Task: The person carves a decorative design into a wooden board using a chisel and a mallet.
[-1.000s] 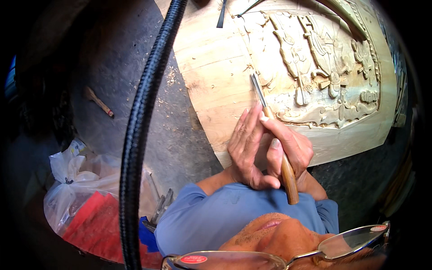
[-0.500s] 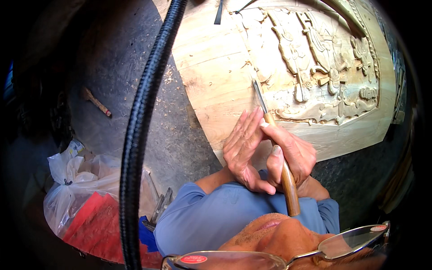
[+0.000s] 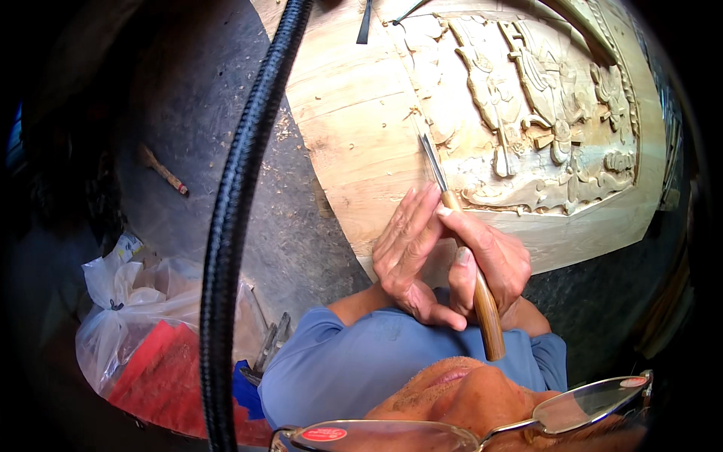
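Observation:
A wood carving chisel [image 3: 489, 320] with a brown wooden handle and a narrow steel blade is in my right hand [image 3: 497, 264], whose fingers wrap round the handle. My left hand [image 3: 410, 256] lies along the chisel's other side, its fingers stretched out and their tips by the top of the handle where the blade starts. The blade tip rests at the left border of a carved wooden panel [image 3: 339, 151], which bears raised relief figures [image 3: 557, 90]. Small pale shavings lie near the tip.
A thick black braided cable [image 3: 245, 166] crosses the view on the left. Two dark tool ends [image 3: 364, 26] lie at the panel's far edge. On the grey floor are a wooden stick [image 3: 162, 169], a clear plastic bag [image 3: 135, 301] and red material [image 3: 162, 369].
Both hands and the chisel have hardly moved. A few shavings near the blade tip look different. The whole view has shifted slightly.

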The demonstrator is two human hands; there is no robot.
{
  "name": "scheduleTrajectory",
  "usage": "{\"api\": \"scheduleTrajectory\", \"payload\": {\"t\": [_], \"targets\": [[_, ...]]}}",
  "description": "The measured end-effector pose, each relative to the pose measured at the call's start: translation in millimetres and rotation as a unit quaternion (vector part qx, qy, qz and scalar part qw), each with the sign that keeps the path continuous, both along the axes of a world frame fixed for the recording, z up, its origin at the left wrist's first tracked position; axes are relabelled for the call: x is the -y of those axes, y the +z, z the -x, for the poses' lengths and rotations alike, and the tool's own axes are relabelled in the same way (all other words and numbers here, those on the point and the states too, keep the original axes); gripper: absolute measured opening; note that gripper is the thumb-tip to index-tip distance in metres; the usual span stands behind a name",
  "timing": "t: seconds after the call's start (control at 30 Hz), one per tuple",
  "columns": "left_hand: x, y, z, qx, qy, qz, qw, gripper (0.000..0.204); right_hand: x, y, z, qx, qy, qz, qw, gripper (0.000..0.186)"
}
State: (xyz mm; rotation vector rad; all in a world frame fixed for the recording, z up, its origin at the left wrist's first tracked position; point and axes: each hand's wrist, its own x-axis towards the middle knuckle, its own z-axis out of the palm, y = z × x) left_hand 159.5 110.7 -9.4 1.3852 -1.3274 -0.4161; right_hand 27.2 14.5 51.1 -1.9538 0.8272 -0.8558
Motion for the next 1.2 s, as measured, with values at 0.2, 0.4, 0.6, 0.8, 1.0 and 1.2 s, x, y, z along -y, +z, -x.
{"api": "scheduleTrajectory", "payload": {"t": [0.2, 0.4, 0.6, 0.8, 1.0, 1.2], "targets": [[-1, 3, -1, -0.024, -0.008, 0.015, 1.0, 0.132, -2, 12, -1, -0.017, -0.003, -0.009, 1.0, 0.037], [-5, 1, -4, -0.025, -0.026, -0.003, 0.999, 0.128, -6, 7, -2, -0.022, -0.01, -0.005, 1.0, 0.038], [-5, 0, -5, -0.025, -0.034, -0.01, 0.999, 0.116, -6, -2, -2, -0.011, -0.003, 0.006, 1.0, 0.041], [1, 2, 5, -0.055, 0.009, -0.031, 0.998, 0.114, -2, -15, -4, -0.008, -0.002, 0.01, 1.0, 0.042], [8, -5, 7, -0.002, 0.052, 0.062, 0.997, 0.098, 2, -35, 17, 0.062, -0.002, 0.078, 0.995, 0.039], [-2, -3, 5, -0.012, 0.002, 0.086, 0.996, 0.075, 1, -53, 79, 0.042, -0.122, 0.096, 0.987, 0.048]]}}
